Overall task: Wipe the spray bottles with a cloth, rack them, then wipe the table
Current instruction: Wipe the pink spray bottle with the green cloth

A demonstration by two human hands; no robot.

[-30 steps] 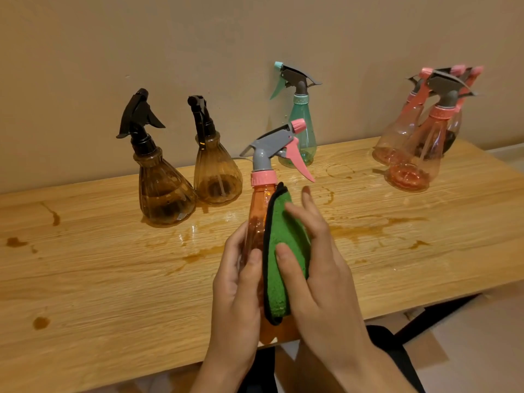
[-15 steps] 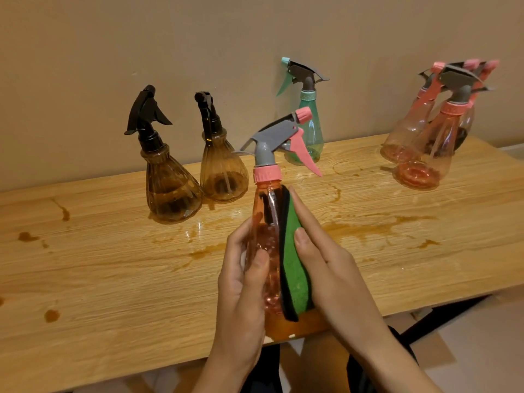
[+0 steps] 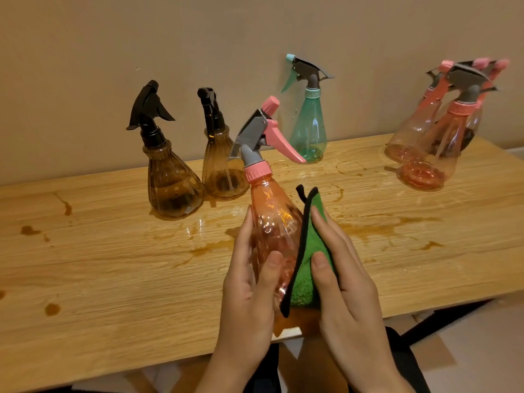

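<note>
On my remote feed I see both hands raised above the near edge of a wooden bench (image 3: 113, 279). The left hand (image 3: 249, 290) grips a clear pink spray bottle (image 3: 272, 219) round its body, thumb in front and fingers behind. The bottle leans left, its grey and pink trigger head pointing away towards the wall. The right hand (image 3: 348, 293) cups a folded green cloth (image 3: 304, 287) with a black edge against the bottle's right side, its thumb and fingers lying on the cloth.

On the bench behind, near the wall, stand two brown spray bottles (image 3: 173, 188) with black heads, a teal spray bottle (image 3: 309, 131), and at far right a tight group of pink spray bottles (image 3: 433, 143). Brownish wet streaks (image 3: 377, 228) and drops mark the bench top.
</note>
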